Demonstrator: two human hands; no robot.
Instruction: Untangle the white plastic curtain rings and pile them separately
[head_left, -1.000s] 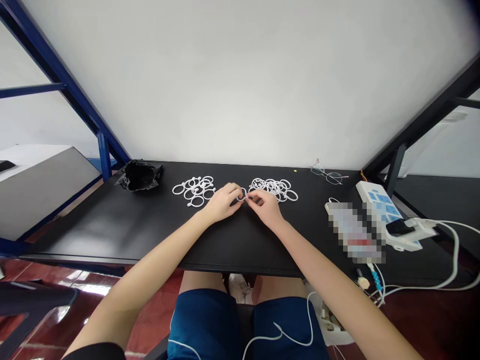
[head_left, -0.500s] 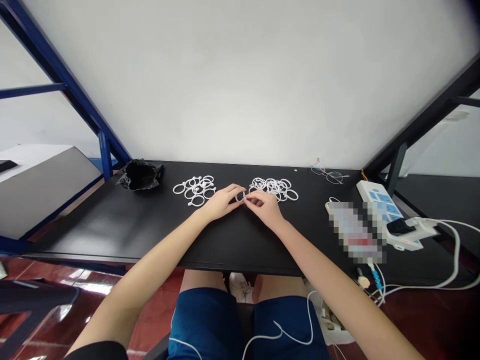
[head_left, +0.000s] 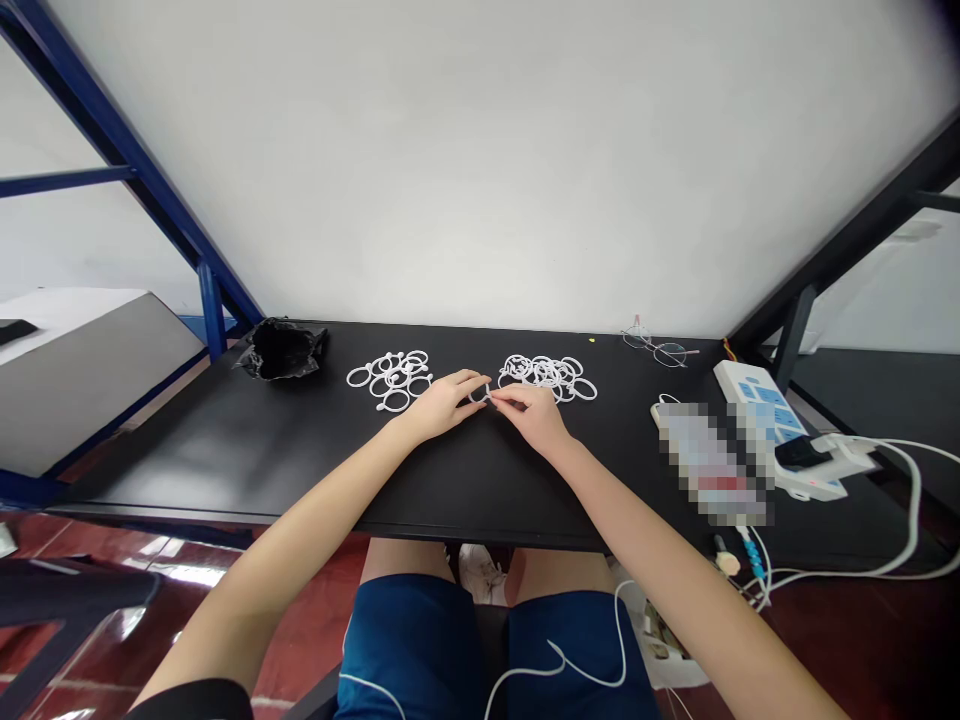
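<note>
The left hand grips a white ring, fingers curved over its far side and thumb at its near side. The right hand pinches the ring's right edge between thumb and fingertips. Both forearms slant inward, meeting at the ring, above the black desk. One ring pile lies left of the ring, another heap right of it.
</note>
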